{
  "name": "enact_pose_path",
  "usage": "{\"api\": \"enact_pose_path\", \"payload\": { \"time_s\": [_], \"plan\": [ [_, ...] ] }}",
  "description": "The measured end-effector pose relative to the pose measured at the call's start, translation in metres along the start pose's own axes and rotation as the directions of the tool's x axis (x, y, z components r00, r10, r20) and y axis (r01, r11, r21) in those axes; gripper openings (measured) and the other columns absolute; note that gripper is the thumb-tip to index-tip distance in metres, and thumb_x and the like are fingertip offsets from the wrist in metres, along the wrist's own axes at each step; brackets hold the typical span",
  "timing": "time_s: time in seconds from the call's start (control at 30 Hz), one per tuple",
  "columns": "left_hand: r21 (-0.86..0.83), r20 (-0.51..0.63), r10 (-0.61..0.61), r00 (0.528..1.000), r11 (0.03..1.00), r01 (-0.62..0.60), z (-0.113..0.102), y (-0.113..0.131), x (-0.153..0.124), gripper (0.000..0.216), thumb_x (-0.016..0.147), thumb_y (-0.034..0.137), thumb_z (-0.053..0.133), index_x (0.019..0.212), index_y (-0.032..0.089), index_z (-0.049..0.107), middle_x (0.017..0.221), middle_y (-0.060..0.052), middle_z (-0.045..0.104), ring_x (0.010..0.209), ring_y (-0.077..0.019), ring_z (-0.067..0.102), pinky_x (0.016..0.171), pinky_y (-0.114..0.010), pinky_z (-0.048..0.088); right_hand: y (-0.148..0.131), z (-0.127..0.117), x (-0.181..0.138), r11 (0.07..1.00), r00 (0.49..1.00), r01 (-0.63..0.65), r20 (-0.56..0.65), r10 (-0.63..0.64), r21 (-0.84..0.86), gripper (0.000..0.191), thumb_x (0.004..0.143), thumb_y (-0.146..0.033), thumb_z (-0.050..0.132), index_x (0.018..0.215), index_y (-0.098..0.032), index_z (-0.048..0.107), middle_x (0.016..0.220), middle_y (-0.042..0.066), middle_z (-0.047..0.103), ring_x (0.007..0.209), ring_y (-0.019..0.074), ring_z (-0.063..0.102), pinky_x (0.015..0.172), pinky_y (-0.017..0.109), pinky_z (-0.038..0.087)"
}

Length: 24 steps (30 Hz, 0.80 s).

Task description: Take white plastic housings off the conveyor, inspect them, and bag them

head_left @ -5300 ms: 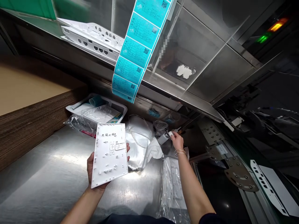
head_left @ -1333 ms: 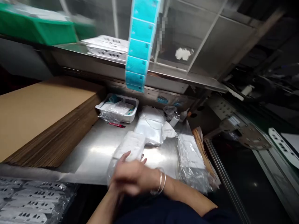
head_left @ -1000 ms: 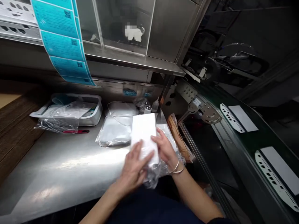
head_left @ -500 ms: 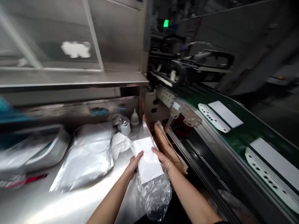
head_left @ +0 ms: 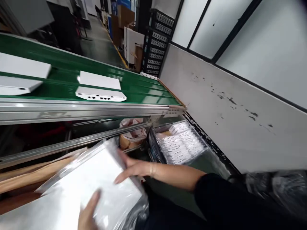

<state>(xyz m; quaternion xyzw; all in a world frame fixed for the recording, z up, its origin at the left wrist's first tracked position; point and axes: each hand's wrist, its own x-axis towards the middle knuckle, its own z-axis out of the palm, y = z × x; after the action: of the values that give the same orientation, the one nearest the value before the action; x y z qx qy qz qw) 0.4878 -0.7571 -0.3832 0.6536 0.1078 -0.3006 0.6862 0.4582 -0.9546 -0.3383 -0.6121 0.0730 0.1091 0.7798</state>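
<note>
A flat white panel point(head_left: 112, 188) lies inside a loose clear plastic bag point(head_left: 137, 207), low in the view over the pale worktop point(head_left: 31, 210). At its right edge my right hand point(head_left: 130, 167) is closed on it, thumb across the top face and the fingers partly hidden beyond the edge. My left hand point(head_left: 89, 214) grips the near left side with the thumb on top; it is somewhat blurred, and its other fingers are out of sight. The bag bunches up at the near right end.
White housings with port holes point(head_left: 100, 94) and flat white panels point(head_left: 99, 80) ride on a green conveyor point(head_left: 136, 91). Below its end stands a plastic-lined crate point(head_left: 153, 147) of white parts, beside a lined bin point(head_left: 131, 145). A wall point(head_left: 211, 92) bounds the right; brown cardboard point(head_left: 48, 169) lies left.
My view has swung right, from the bench with bagged stock to the conveyor's end and wall. Both hands still hold the bagged white panel, now turned and closer to the camera.
</note>
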Motion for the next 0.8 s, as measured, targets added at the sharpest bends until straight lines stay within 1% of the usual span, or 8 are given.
{"api": "enact_pose_path", "payload": {
  "time_s": [0.1,0.17,0.3,0.37,0.47,0.57,0.7,0.8],
  "plan": [
    [0.0,0.339,-0.029,0.94,1.0,0.031,0.11,-0.008,-0.003,0.069,0.075,0.06,0.06,0.127,0.014,0.051,0.127,-0.012,0.058,0.125,-0.0313,0.045,0.108,-0.042,0.033,-0.04,-0.079,-0.085,0.944,0.968,0.028,-0.226,-0.108,-0.329,0.117,0.062,-0.042,0.078,0.147,-0.029,-0.002,0.149,0.008,0.023,0.132,0.0249,0.031,0.108,0.04,0.03],
    [0.13,0.424,0.002,0.906,0.989,-0.063,0.163,-0.017,0.002,0.074,0.076,0.057,0.061,0.133,0.013,0.046,0.139,-0.015,0.045,0.132,-0.0315,0.035,0.111,-0.043,0.024,-0.056,-0.137,-0.123,0.732,0.941,-0.045,-0.276,-0.198,-0.68,0.118,0.061,-0.04,0.078,0.148,-0.025,0.0,0.149,0.012,0.015,0.134,0.0296,0.022,0.11,0.044,0.021],
    [0.178,0.388,-0.056,0.92,0.984,-0.015,0.208,-0.06,0.02,0.075,0.075,0.051,0.064,0.136,0.013,0.042,0.143,-0.017,0.037,0.13,-0.036,0.037,0.106,-0.049,0.03,-0.054,-0.269,-0.154,0.05,0.932,-0.2,-0.206,-0.298,-0.978,0.099,0.066,-0.034,0.07,0.147,-0.018,0.016,0.141,0.019,0.017,0.13,0.0401,0.017,0.104,0.057,0.016],
    [0.16,0.262,-0.102,0.96,0.985,0.061,0.212,-0.095,0.025,0.073,0.075,0.05,0.063,0.135,0.014,0.043,0.142,-0.016,0.04,0.127,-0.036,0.04,0.104,-0.049,0.034,-0.035,-0.336,-0.149,-0.133,0.951,-0.179,-0.137,-0.278,-0.975,0.097,0.065,-0.036,0.069,0.146,-0.015,0.02,0.139,0.022,0.018,0.127,0.0411,0.02,0.1,0.056,0.02],
    [0.132,-0.003,-0.209,0.978,0.969,0.208,0.214,-0.155,0.019,0.07,0.071,0.052,0.066,0.131,0.022,0.047,0.142,-0.012,0.04,0.128,-0.0334,0.041,0.104,-0.048,0.036,0.009,-0.416,-0.133,-0.213,0.971,-0.109,-0.058,-0.232,-0.971,0.1,0.061,-0.039,0.07,0.145,-0.014,0.024,0.136,0.024,0.023,0.123,0.0395,0.025,0.098,0.052,0.025],
    [0.097,-0.181,-0.311,0.933,0.938,0.332,0.219,-0.197,-0.002,0.069,0.07,0.052,0.066,0.13,0.022,0.048,0.138,-0.012,0.045,0.127,-0.0316,0.043,0.103,-0.049,0.038,0.052,-0.465,-0.119,-0.204,0.993,0.005,0.03,-0.118,-0.979,0.099,0.062,-0.039,0.07,0.146,-0.018,0.021,0.138,0.023,0.024,0.122,0.0391,0.028,0.097,0.051,0.024],
    [0.156,-0.208,-0.311,0.927,0.925,0.345,0.238,-0.206,-0.021,0.066,0.068,0.053,0.068,0.124,0.021,0.052,0.128,-0.011,0.056,0.124,-0.0317,0.046,0.104,-0.049,0.037,0.083,-0.495,-0.096,-0.15,0.997,0.08,0.077,0.028,-0.985,0.105,0.062,-0.037,0.07,0.148,-0.026,0.01,0.144,0.021,0.021,0.124,0.0402,0.028,0.097,0.05,0.024],
    [0.199,-0.158,-0.236,0.959,0.943,0.265,0.27,-0.197,-0.006,0.065,0.065,0.054,0.071,0.117,0.018,0.057,0.119,-0.011,0.062,0.118,-0.0326,0.051,0.107,-0.048,0.035,0.1,-0.507,-0.078,-0.09,0.99,0.071,0.059,0.129,-0.993,0.108,0.061,-0.043,0.073,0.148,-0.029,0.011,0.145,0.021,0.023,0.124,0.0409,0.032,0.097,0.05,0.026]
  ]
}}
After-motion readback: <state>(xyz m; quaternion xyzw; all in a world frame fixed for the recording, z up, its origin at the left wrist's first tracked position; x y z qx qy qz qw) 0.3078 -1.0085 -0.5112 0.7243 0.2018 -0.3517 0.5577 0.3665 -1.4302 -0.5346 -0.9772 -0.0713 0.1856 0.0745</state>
